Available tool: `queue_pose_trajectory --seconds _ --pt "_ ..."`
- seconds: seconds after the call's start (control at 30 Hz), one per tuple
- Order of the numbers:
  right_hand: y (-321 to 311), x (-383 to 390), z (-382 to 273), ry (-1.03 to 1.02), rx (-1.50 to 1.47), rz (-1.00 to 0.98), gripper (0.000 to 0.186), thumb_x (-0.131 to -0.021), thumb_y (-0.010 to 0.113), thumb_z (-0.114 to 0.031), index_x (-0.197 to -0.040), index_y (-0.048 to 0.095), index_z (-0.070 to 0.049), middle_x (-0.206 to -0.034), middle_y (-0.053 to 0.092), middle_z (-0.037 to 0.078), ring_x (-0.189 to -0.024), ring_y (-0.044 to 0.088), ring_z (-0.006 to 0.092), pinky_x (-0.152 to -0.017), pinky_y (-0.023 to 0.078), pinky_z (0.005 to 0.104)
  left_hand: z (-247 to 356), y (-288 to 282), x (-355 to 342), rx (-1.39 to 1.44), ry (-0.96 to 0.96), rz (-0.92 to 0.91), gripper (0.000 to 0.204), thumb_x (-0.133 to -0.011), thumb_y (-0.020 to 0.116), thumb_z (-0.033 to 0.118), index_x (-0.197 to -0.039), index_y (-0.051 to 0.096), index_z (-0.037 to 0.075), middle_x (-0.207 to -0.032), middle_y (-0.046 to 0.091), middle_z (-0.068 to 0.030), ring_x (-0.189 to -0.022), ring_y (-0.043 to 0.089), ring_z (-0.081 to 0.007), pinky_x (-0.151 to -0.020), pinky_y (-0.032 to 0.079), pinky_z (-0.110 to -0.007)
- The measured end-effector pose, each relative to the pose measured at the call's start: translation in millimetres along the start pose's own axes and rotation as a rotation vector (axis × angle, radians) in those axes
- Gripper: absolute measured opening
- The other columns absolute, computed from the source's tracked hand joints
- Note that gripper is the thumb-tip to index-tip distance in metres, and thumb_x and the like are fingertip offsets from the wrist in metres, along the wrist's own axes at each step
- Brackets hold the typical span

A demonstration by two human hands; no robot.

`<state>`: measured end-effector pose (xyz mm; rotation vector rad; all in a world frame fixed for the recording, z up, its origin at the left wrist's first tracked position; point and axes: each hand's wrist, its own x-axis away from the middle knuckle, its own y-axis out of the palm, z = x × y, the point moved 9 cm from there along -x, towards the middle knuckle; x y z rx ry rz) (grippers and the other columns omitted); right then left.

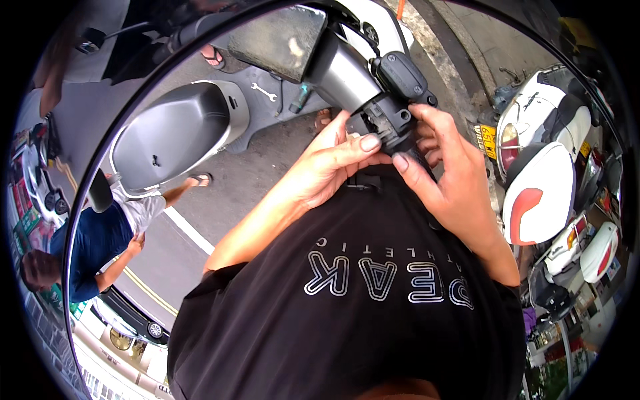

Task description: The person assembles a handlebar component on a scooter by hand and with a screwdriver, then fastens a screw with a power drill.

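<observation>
A scooter's handlebar is in front of my chest, at the top middle. My left hand (327, 163) has its thumb and fingers closed on a black switch housing (377, 120), whose inner parts show through an open side. On the other side, my right hand (457, 170) curls its fingers and thumb round the black handlebar grip (408, 143), largely hidden by the fingers. Just above sits a black brake fluid reservoir (401, 75) with screws in its lid. A grey handlebar cover (343, 72) lies beside it to the left.
An open-end wrench (265, 92) and a teal-handled tool (300, 98) lie on a grey floorboard (257, 123). The grey scooter seat (177, 137) is at left, near a person in a dark blue shirt (100, 243). Parked white scooters (543, 177) line the right.
</observation>
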<state>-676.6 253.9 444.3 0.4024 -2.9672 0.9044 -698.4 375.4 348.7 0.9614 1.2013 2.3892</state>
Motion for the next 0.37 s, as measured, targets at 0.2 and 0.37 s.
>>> queue_pose_trajectory --seconds 0.2,0.37 --pt "-12 -18 -12 -0.109 0.246 0.043 0.033 -0.08 0.075 -0.014 -0.109 0.063 -0.002 -0.085 0.063 0.011 -0.074 0.064 0.0253 -0.065 0.052 0.0332 -4 3 -6 0.076 -0.076 0.023 0.062 -0.089 0.072 0.012 -0.138 0.035 0.007 -0.114 0.065 -0.008 -0.106 0.065 -0.0159 -0.091 0.053 -0.036" --pt "-20 -29 -14 -0.147 0.329 0.095 0.033 -0.08 0.076 -0.02 -0.106 0.064 -0.003 -0.101 0.062 0.014 -0.097 0.06 0.031 -0.087 0.048 0.0412 -5 2 -9 0.082 -0.154 -0.026 0.07 -0.085 0.077 0.016 -0.14 0.034 0.008 -0.117 0.064 -0.0081 -0.112 0.062 -0.017 -0.094 0.052 -0.037"
